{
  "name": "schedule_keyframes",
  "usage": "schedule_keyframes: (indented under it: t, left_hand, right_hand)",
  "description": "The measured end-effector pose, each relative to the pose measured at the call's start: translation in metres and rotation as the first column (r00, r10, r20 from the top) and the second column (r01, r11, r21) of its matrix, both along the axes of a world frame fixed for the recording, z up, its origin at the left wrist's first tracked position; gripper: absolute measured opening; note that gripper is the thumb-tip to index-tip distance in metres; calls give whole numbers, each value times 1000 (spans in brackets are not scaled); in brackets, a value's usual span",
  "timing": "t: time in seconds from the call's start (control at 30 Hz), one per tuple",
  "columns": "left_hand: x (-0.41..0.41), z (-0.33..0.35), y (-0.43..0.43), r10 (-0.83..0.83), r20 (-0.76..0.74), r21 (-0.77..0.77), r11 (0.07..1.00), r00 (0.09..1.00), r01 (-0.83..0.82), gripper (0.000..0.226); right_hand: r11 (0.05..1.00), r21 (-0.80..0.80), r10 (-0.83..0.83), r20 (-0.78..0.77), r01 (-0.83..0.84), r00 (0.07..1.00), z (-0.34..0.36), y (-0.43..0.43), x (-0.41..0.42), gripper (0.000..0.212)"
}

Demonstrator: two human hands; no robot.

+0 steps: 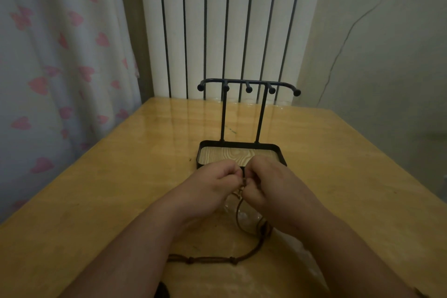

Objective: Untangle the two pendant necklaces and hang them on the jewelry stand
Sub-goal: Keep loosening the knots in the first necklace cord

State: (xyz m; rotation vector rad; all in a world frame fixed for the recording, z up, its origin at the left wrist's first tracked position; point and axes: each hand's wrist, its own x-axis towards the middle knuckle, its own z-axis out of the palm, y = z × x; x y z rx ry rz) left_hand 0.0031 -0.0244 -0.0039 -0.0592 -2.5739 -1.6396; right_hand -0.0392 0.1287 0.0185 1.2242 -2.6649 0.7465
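Jewelry stand [223, 116]: black metal, knobbed pegs along the top bar, two posts, wood-grain tray base. It stands mid-table on the wooden table [96, 201].

Left hand [217, 184] and right hand [271, 181]: just in front of the stand's tray, close together. Fingers of both are curled tight and pinch the brown cord necklace [217, 260] between them.

The cord drops from the pinch, runs away from the stand under the right wrist, then loops left with its knotted section flat on the table.

A pale strand [232, 210], possibly the second necklace, shows below the hands; too blurred to confirm.

Behind the stand: white radiator [217, 19]. Left of the stand: heart-print curtain [48, 55].
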Motion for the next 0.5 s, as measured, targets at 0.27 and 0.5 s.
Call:
schedule_keyframes:
  t: [0.27,0.5]
  left_hand:
    - [-1,-3,0,-22,-2,95,995,1000,22,20]
    - [-2,-6,-2,4,-11,62,998,1000,-4,19]
  right_hand:
    - [991,-128,-12,100,25,995,-9,-1,-4,16]
    - [995,-92,-19,54,24,998,-3,4,-7,9]
